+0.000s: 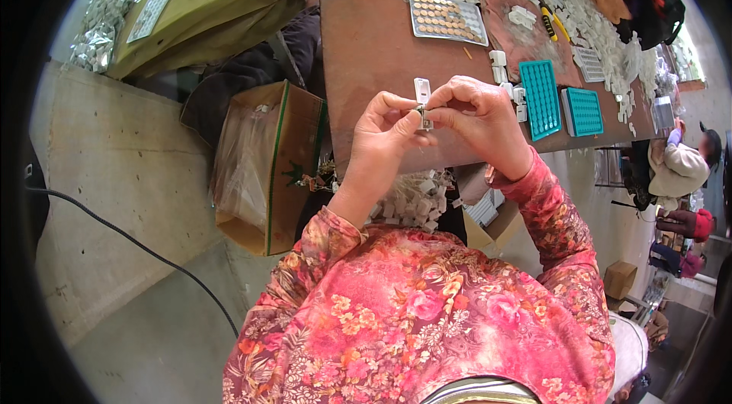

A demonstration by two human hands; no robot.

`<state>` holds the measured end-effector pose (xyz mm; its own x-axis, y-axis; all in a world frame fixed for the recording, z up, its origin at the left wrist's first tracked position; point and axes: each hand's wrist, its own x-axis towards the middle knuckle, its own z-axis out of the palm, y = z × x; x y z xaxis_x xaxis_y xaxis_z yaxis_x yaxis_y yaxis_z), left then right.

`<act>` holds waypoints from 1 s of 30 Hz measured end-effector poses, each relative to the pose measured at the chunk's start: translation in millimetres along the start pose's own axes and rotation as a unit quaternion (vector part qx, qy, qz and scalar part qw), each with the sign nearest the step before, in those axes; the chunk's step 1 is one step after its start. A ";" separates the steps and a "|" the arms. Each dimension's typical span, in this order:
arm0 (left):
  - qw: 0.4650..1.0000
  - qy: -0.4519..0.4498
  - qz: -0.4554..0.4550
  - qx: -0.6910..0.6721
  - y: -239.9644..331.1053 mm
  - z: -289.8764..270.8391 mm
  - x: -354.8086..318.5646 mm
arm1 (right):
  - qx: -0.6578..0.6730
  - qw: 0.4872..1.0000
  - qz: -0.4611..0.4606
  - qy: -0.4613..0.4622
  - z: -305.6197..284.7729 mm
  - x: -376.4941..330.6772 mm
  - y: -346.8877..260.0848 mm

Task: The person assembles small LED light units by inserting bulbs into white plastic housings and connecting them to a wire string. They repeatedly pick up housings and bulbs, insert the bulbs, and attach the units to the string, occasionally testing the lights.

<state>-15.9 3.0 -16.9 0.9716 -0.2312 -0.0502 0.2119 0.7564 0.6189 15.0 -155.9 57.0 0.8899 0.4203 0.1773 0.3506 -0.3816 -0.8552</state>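
A small white plastic case [422, 88] with its lid flipped up is held above the near edge of the brown table. My left hand [383, 137] pinches it between thumb and fingers. From the other side, my right hand [484, 115] has thumb and forefinger pressed together at the case's body. A tiny dark and greenish part shows between the fingertips, too small to name. Just right of my right hand stand several white cases [499, 68] in a row.
A tray of round copper-coloured discs [448, 20] lies farther back. Teal trays [540, 100], yellow-handled pliers [550, 24] and heaped white pieces [595, 19] are to the right. A cardboard box [293, 167] stands at the left, and a bag of white pieces [412, 202] hangs below my hands.
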 end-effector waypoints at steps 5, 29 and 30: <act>0.998 -0.002 0.018 -0.060 -0.8 -3.5 0.3 | -0.260 0.945 -0.178 0.089 13.5 -11.8 7.4; 0.973 -0.086 -0.073 -0.202 7.7 -3.3 -17.7 | -0.205 0.940 -0.263 0.068 25.6 -16.8 -6.2; 0.972 -0.087 -0.072 -0.205 7.2 -2.9 -17.9 | -0.216 0.933 -0.280 0.067 25.0 -16.4 -5.3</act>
<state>-31.4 14.3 -13.8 0.9037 -0.4260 0.0424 0.4033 0.8804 0.2495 -8.7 -140.2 46.5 0.5499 0.5574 0.6220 0.8308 -0.4415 -0.3389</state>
